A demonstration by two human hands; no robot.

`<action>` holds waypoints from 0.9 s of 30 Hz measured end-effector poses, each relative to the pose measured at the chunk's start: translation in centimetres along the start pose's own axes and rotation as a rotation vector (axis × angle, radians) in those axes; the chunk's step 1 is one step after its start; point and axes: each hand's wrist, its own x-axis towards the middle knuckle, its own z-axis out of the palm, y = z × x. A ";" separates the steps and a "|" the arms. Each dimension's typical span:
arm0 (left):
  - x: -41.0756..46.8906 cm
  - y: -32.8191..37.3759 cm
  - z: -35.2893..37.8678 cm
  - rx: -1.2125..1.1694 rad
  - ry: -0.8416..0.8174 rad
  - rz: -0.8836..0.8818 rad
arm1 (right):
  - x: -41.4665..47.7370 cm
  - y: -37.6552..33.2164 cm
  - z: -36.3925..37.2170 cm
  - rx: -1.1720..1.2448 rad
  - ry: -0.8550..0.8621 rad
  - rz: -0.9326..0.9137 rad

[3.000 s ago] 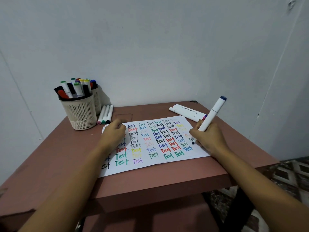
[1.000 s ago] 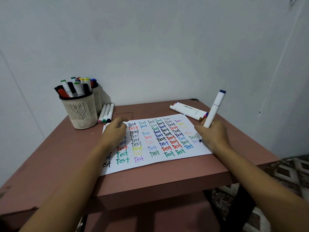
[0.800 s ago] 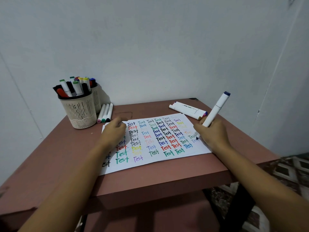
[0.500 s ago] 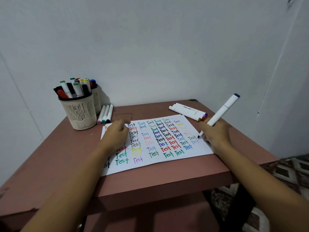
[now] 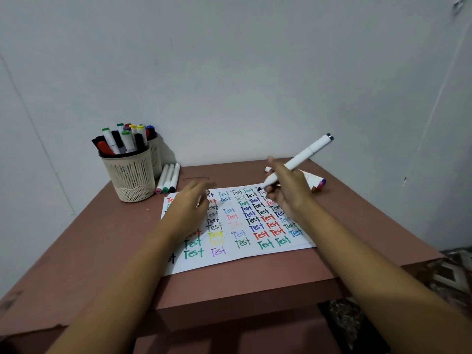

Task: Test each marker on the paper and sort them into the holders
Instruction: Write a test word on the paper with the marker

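The marker (image 5: 304,155) is in the right hand (image 5: 288,190), a white barrel slanting up and to the right, with a dark cap on its upper end. Its bare dark tip points down and to the left, at the top row of words near the far right corner of the paper (image 5: 229,259); whether the tip touches the sheet cannot be told. The right hand's fingers and thumb are curled round the lower part of the barrel, clamped on it.

The paper lies flat on the table (image 5: 102,251), covered in rows of the word "Test" in black, red, green, blue, purple, yellow and pink. The left hand (image 5: 190,208) is over the paper's far left part, palm down and blurred, its fingers reaching to the right. Whether it holds anything cannot be told.

At the table's far left stand 2 cream slotted holders: the front holder (image 5: 129,177) full of upright markers with green, red and black ends, and the back holder (image 5: 156,154) just behind it with yellow and blue ones. 3 white markers (image 5: 168,178) lie side by side on the table just right of the holders. More loose markers (image 5: 315,181) lie at the far right, partly hidden behind the right hand. A pale wall (image 5: 229,72) rises behind the table.
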 end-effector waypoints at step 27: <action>0.0 0.7 0.5 -0.348 -0.039 -0.049 | 0.8 4.1 3.8 -0.064 -0.328 0.122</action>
